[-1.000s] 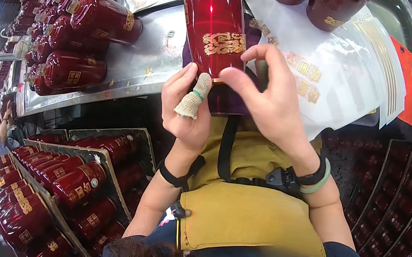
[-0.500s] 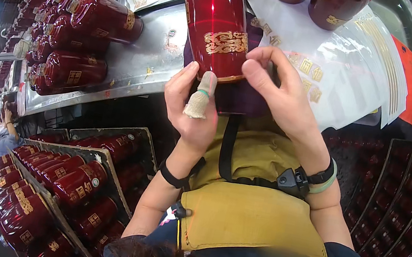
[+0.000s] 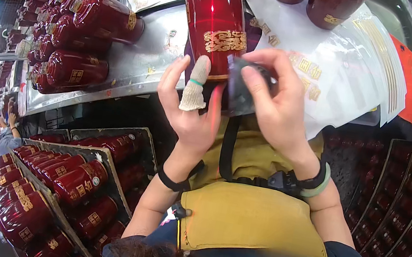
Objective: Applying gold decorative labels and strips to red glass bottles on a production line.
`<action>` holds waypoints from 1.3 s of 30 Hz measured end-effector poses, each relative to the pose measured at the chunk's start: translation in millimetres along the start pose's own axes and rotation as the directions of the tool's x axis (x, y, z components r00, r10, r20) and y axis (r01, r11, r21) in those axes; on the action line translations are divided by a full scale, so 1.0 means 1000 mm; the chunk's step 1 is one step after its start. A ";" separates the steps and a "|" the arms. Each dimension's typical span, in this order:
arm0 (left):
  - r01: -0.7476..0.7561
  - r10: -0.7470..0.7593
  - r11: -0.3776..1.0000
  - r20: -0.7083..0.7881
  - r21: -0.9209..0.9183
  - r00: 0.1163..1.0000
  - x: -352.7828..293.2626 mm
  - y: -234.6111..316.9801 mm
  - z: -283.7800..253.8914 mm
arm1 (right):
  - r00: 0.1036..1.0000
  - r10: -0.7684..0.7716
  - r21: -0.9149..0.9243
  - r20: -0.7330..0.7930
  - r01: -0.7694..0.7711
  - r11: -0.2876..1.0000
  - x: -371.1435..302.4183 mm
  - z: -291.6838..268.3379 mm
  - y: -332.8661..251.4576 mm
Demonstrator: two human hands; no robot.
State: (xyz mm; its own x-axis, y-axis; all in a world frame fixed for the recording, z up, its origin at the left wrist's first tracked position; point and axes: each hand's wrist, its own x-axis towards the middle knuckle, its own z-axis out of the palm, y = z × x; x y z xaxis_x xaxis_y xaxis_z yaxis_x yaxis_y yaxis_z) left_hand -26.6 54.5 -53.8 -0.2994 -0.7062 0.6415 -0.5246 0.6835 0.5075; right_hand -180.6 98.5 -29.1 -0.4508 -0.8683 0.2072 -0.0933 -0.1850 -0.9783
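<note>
A glossy dark-red bottle [image 3: 214, 14] lies on a dark purple cloth [image 3: 252, 37] at the bench edge, its base toward me and an ornate gold decal [image 3: 225, 41] near that base. My left hand [image 3: 191, 109] is at the base with fingers spread; a knitted finger cover with a green band sits on one finger, which overlaps the bottle. Whether it presses on the glass I cannot tell. My right hand [image 3: 280, 103] grips a dark, blurred, cloth-like piece [image 3: 241, 86] between thumb and fingers, beside the base's right edge.
White sheets [image 3: 347, 76] with loose gold decals [image 3: 305, 64] cover the bench's right side, beside an orange sheet [image 3: 405, 75]. Two red bottles [image 3: 335, 5] stand behind. More bottles [image 3: 77, 73] lie stacked at left; crates of bottles [image 3: 79, 177] flank me below. A person [image 3: 7, 132] is far left.
A dark cloth-like piece now shows in my right hand, which was empty beside the decal. My left hand has shifted slightly left, its fingers spreading. The bottle has hardly moved.
</note>
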 end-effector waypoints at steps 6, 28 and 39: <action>-0.006 0.000 0.998 -0.119 -0.056 0.993 0.006 -0.021 0.010 | 0.999 0.033 -0.111 -0.036 -0.036 0.993 -0.002 0.002 0.004; -0.216 0.213 0.971 0.038 0.104 0.976 0.025 -0.010 0.010 | 0.997 0.028 -0.059 -0.069 -0.032 0.998 -0.003 0.002 0.008; -0.173 0.172 0.982 0.020 0.076 0.985 0.024 -0.010 0.008 | 0.995 0.046 -0.039 -0.085 -0.049 0.998 0.000 0.001 0.007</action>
State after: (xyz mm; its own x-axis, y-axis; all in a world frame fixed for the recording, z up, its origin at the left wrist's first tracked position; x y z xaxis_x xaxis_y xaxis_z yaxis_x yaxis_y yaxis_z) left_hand -34.8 29.1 -47.8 -0.4006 -0.5820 0.7077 -0.5243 0.7790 0.3438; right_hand -179.8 96.9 -36.2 -0.5282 -0.8336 0.1615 -0.1055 -0.1243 -0.9866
